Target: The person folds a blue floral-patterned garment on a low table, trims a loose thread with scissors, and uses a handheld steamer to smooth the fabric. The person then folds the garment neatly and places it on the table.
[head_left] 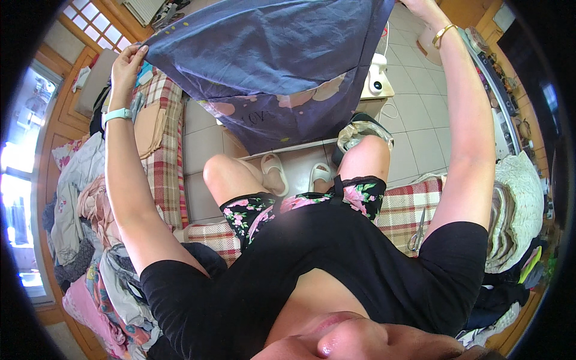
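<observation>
A large blue-purple printed cloth (270, 54) with pink and cream shapes hangs spread out in front of me, between my raised arms. My left hand (127, 63) pinches its left corner between thumb and fingers. At the top edge of the view, my right hand (420, 8) grips the cloth's upper right side; part of that hand is cut off. The cloth's lower part drops in front of my knees and covers most of a table behind it. Its top edge runs out of the picture.
A white sewing machine (378, 78) stands behind the cloth's right side. Below it is a bin with a plastic liner (365, 131). Scissors (415, 240) lie on the plaid seat (399, 210) by my right. Clothes (78, 192) pile up at left; a rolled quilted cloth (519, 204) sits at right.
</observation>
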A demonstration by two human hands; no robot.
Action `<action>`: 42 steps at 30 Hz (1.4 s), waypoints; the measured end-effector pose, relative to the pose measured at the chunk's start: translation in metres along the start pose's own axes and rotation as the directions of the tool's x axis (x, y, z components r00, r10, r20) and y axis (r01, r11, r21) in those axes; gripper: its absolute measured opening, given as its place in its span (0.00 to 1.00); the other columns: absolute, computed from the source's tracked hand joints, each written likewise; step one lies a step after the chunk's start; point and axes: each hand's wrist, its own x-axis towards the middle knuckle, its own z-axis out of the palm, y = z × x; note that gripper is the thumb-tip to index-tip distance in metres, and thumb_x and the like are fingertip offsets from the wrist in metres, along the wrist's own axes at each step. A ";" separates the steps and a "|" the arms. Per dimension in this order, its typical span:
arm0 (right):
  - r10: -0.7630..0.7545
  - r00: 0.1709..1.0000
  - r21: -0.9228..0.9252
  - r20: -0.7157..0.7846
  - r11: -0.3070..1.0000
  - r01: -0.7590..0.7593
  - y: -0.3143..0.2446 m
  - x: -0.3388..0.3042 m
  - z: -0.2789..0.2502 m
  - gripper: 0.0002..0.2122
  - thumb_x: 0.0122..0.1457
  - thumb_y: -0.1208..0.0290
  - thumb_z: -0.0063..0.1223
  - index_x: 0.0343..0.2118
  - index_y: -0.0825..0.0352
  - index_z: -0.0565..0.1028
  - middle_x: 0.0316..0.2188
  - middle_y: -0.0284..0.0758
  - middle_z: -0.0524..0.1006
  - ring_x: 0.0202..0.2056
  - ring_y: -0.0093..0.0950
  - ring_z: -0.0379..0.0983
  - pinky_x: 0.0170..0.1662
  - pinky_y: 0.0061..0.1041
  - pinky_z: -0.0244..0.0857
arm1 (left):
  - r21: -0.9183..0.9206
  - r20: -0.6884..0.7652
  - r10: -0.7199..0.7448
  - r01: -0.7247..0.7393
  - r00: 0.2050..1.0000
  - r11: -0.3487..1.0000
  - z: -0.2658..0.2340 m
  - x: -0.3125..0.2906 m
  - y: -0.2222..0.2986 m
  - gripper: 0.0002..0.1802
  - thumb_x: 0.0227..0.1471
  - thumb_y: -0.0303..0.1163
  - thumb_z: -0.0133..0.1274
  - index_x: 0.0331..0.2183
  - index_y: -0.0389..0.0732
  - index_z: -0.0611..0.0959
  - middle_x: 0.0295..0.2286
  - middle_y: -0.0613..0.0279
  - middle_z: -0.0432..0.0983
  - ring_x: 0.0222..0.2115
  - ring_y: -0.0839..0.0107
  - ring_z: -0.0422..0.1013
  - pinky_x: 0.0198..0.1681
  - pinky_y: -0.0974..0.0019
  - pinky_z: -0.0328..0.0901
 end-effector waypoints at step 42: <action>0.209 0.880 0.565 0.427 0.698 -0.440 0.028 -0.156 0.410 0.04 0.61 0.78 0.60 0.35 0.66 0.74 0.26 0.23 0.73 0.28 0.13 0.68 0.33 0.15 0.64 | -0.566 -0.222 -0.844 0.641 0.488 0.519 -0.086 -0.423 -0.224 0.10 0.60 0.33 0.59 0.43 0.41 0.81 0.35 0.69 0.77 0.36 0.77 0.72 0.39 0.70 0.70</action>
